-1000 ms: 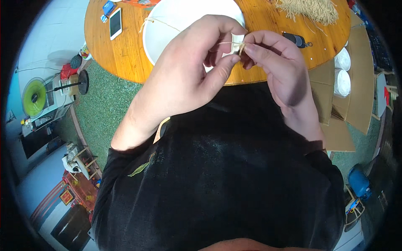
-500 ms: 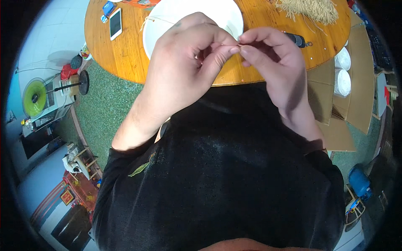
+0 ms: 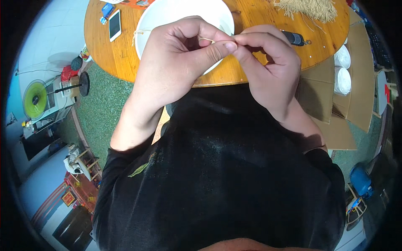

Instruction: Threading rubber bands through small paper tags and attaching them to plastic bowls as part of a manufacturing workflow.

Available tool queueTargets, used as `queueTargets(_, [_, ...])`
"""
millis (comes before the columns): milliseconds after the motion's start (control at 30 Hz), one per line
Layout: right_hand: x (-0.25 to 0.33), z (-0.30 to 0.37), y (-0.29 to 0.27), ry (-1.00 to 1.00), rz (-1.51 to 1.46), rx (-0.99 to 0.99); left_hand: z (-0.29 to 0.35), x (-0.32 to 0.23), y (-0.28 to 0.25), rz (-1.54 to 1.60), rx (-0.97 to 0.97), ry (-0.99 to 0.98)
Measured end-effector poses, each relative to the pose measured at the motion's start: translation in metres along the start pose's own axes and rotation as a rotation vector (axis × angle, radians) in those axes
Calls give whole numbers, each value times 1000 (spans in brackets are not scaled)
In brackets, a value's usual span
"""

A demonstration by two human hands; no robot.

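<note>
My left hand (image 3: 176, 62) and my right hand (image 3: 268, 67) are raised together over the near edge of a round wooden table (image 3: 104, 54). Their thumbs and forefingers pinch a thin pale string (image 3: 206, 39) between them; only a short bit of it shows by the left fingers. Behind the hands a large white bowl (image 3: 167, 12) sits on the table, with a pale loop of string (image 3: 138, 33) hanging over its left rim. What else the fingers hold is hidden.
A pile of tan strings (image 3: 310, 8) lies at the table's far right, a dark key fob (image 3: 295, 38) beside my right hand, a white phone (image 3: 114, 24) at the left. Cardboard boxes (image 3: 331, 96) with white bowls (image 3: 342, 69) stand right. A green fan (image 3: 35, 100) sits on the floor.
The small white piece seen between my fingertips a second ago is no longer visible. Both hands have closed tighter together and shifted slightly lower over the bowl's rim.
</note>
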State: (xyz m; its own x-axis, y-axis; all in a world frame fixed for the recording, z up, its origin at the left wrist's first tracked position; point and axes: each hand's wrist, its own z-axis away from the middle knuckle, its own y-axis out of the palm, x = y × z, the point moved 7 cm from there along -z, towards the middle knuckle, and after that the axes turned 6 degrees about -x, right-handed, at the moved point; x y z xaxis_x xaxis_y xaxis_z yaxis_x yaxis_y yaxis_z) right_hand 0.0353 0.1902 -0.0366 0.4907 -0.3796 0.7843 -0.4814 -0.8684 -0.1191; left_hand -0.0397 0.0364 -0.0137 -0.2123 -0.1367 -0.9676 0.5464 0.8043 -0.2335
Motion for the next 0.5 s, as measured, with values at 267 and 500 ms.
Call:
queueTargets(267, [-34, 20, 17, 500, -570, -20, 0, -3, 2, 82, -69, -52])
queueTargets(500, [-47, 27, 22, 667, -932, -56, -2, 3, -8, -120, -113, -21])
